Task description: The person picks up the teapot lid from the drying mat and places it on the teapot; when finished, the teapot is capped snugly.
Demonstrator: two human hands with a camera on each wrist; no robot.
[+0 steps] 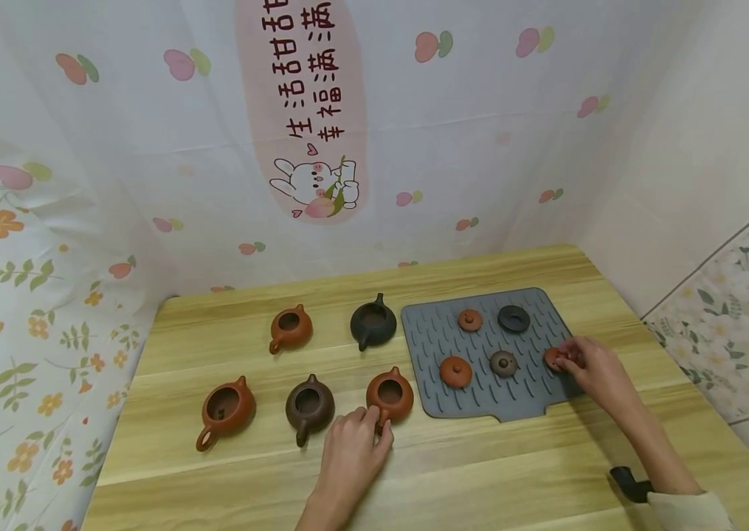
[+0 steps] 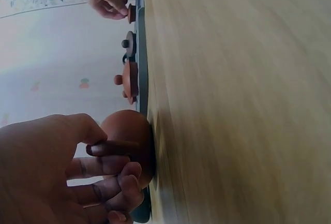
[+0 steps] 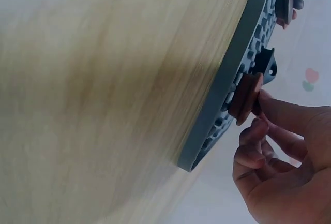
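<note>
1. Left hand [image 1: 350, 446]: thumb and fingers nearly closed in a pinch on the handle of a rounded reddish-orange clay teapot [image 1: 392, 398]. Pot upright on the wood-grain bench [image 1: 454, 479], just outside the grey ribbed mat [image 1: 527, 402], by its left edge. Handle grip probably steadies the pot and leaves its uncovered mouth unobstructed.
2. Right hand [image 1: 587, 361]: thumb and fingertips closed on the knob of a small reddish-brown clay lid [image 1: 552, 359], near the mat's right edge; remaining fingers loosely curled. Knob is the natural hold, keeping fingers off the rim. Cannot tell whether the lid bears on the mat.
3. Four further lids on the mat: large orange-red [image 1: 457, 372] nearest its left edge, grey-brown, small red, black. Ribbing presumably limits sliding.
4. Four other lidless teapots stand left of the mat, mouths up, spaced apart, likely for separate access.
</note>
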